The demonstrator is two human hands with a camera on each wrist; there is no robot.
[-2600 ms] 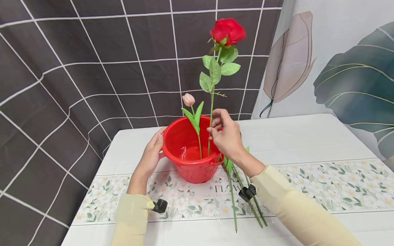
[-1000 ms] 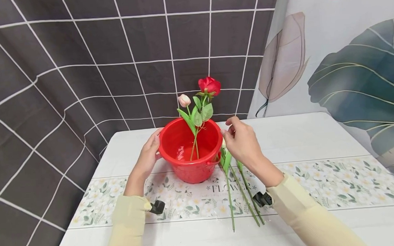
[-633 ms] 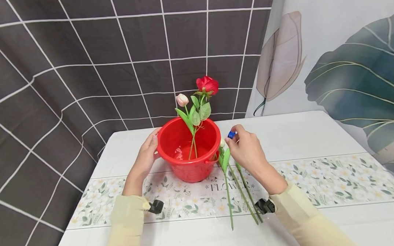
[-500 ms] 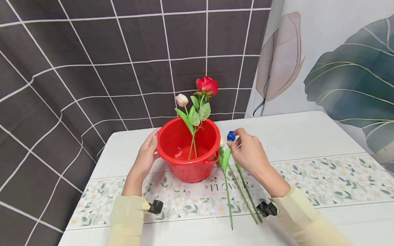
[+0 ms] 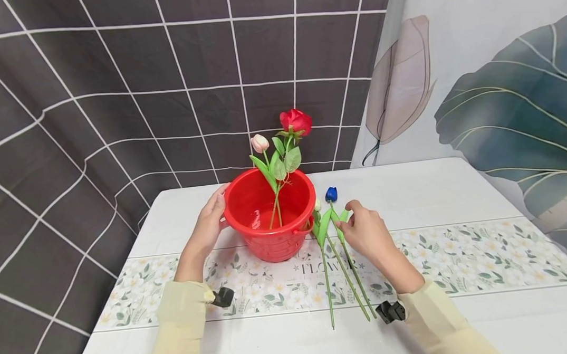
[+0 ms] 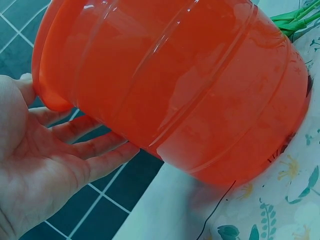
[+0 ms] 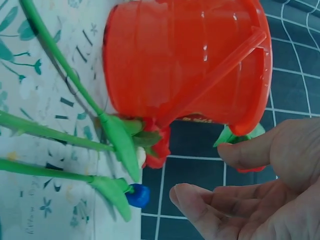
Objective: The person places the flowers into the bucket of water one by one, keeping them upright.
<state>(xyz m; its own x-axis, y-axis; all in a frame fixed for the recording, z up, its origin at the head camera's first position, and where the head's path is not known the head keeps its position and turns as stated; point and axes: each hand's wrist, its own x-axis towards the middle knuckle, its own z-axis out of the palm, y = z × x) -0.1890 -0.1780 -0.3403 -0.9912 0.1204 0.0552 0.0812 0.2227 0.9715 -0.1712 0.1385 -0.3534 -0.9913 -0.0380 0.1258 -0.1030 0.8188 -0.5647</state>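
Note:
A red bucket (image 5: 273, 246) stands on the table, with a pale pink tulip (image 5: 260, 143) and a red rose (image 5: 296, 122) leaning inside it. My left hand (image 5: 208, 220) rests against the bucket's left side, thumb by the rim; the left wrist view shows its fingers straight along the wall. To the bucket's right, my right hand (image 5: 369, 234) hovers near the leaves of a blue tulip (image 5: 331, 194), thumb and fingers apart and holding nothing. Beside that lie a white tulip (image 5: 317, 204) and another red flower (image 7: 157, 147), partly hidden in the right wrist view.
Several green stems run toward the front edge of the white table (image 5: 262, 341), across its printed floral band (image 5: 458, 254). A dark gridded curtain (image 5: 190, 112) hangs behind, and a leaf-patterned cloth (image 5: 513, 109) hangs at the right.
The red rose came down into the bucket and my right hand let go of it. That hand then went right, touched the blue tulip's head, and drew back toward its leaves. My left hand stayed at the bucket.

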